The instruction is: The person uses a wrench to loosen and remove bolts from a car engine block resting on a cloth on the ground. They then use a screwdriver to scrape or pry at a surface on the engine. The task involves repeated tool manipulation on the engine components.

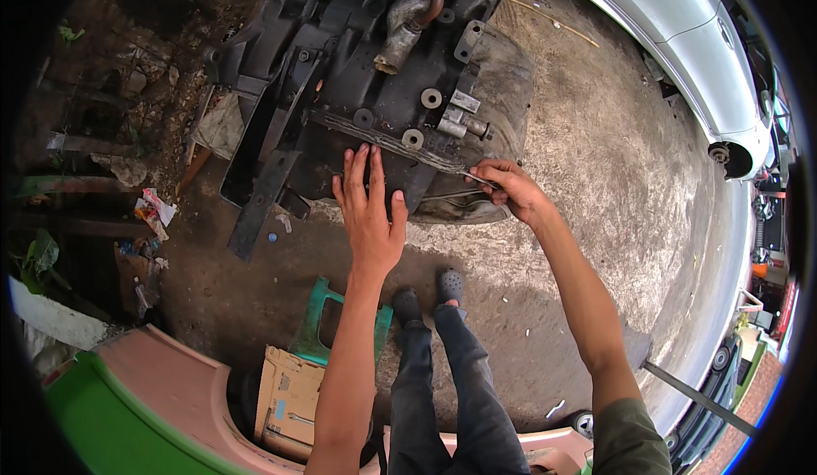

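My left hand (pixel 371 207) lies with fingers stretched out on a large dark panel (pixel 336 156), its fingertips just below a ridged grey strip (pixel 387 140). At the strip's right end, my right hand (pixel 513 190) pinches a thin metal piece (pixel 482 179); its exact kind is hard to make out. The tip of that piece meets the strip's end. Around the strip lie two pale washers, one higher up (pixel 431 98) and one on the strip's edge (pixel 413 139). A cylindrical metal fitting (pixel 464 123) rests just above my right hand.
A bent metal pipe (pixel 400 37) with a clamp lies on the panel's far part. Near my legs are a green plastic stool (pixel 317 313) and a cardboard box (pixel 285 398). Pink-and-green bodywork (pixel 162 381) stands at the lower left, a silver car (pixel 681 41) at the upper right.
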Available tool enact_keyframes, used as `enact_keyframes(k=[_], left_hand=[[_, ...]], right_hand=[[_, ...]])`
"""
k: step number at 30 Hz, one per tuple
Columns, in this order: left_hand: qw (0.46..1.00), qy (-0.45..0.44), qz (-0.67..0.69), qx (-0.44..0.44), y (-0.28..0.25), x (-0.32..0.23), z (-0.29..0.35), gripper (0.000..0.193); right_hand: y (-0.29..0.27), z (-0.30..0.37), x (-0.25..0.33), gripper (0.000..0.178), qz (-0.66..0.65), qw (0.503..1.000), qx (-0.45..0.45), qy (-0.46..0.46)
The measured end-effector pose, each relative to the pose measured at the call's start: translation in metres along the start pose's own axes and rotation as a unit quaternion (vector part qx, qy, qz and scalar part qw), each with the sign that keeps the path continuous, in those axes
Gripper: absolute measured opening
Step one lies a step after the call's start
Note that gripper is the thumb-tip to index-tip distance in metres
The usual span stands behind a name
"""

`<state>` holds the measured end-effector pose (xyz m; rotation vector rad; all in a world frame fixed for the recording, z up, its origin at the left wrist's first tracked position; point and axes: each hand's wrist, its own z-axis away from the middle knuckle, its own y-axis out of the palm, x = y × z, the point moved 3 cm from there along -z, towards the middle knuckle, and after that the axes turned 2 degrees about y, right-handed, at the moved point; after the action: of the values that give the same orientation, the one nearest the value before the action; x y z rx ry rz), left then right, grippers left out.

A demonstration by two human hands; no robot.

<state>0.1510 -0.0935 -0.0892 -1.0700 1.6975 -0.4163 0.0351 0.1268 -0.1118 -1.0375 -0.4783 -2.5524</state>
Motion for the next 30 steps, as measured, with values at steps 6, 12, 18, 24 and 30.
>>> enact_keyframes(k=[6,12,18,24,30], left_hand=[[1.000,-0.002,-0.002,0.002,0.000,0.000,-0.001,0.057],[1.000,-0.003,-0.001,0.005,-0.002,-0.001,-0.001,0.057],[1.000,0.000,0.004,0.008,0.000,0.000,-0.001,0.059],[1.000,0.000,0.005,0.008,0.000,-0.001,0.000,0.058],[1.000,0.001,0.002,0.007,0.000,-0.001,-0.002,0.058]], right_hand=[[0.000,-0.007,0.002,0.019,-0.014,0.999,0.038,0.018],[-0.010,-0.013,0.006,0.020,-0.015,0.998,0.049,0.034],[-0.013,-0.012,0.010,0.020,0.007,0.998,0.056,0.036],[-0.004,-0.011,0.012,0.019,-0.001,0.998,0.034,0.043],[0.003,-0.009,0.012,0.022,-0.006,0.998,0.043,0.049]])
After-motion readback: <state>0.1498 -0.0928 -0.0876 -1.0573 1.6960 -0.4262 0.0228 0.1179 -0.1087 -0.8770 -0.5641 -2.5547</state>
